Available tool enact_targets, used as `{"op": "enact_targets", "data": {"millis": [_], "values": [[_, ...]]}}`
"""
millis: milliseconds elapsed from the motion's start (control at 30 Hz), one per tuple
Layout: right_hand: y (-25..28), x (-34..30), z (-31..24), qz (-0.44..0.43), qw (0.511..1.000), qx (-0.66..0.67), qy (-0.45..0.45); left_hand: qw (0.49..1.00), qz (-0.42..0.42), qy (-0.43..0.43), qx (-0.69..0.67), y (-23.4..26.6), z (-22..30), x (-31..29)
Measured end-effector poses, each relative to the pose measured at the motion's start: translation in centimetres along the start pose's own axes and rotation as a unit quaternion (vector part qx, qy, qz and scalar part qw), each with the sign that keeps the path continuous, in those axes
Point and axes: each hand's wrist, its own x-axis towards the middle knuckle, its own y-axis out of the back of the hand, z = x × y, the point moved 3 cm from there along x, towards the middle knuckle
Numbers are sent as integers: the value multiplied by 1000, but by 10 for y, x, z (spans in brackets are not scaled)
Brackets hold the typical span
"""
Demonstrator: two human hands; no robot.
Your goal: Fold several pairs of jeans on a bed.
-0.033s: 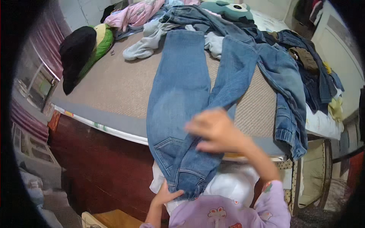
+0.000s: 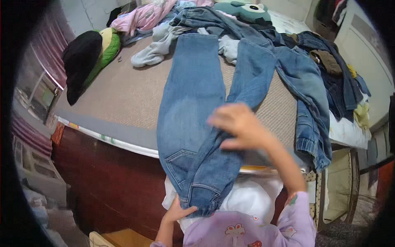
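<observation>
A pair of blue jeans (image 2: 187, 90) lies lengthwise over the bed edge, its waist toward me and its legs running away over the mat. One leg is spread straight, while the other slants off to the right. My left hand (image 2: 178, 210) grips the waistband at the near end, thumb on top. Over the upper part of the slanting leg is my right hand (image 2: 238, 125), its thumb apart from the loosely bent fingers and nothing seen between them. Motion blurs its fingertips, so I cannot tell whether they touch the denim.
The bed mat (image 2: 127, 88) stretches beyond. At right lie another pair of jeans (image 2: 306, 82) and a heap of dark clothes (image 2: 337, 78). Grey socks or sleeves (image 2: 152, 53), pink cloth (image 2: 142, 16) and a black-and-green plush (image 2: 84, 61) sit along the far and left sides.
My right hand has shifted slightly right and up over the jeans. My left hand stays at the waistband.
</observation>
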Motion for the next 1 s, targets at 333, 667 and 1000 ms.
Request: {"op": "enact_targets", "data": {"millis": [333, 667, 1000], "values": [[4, -69, 164, -136, 957, -116, -227, 993, -59, 80, 58, 89, 68, -28], [10, -97, 114, -40, 975, -137, -173, 977, -30, 102, 183, 187, 152, 6], [46, -111, 2, 55, 963, -216, -151, 958, 164, 19, 236, 270, 193, 30]]}}
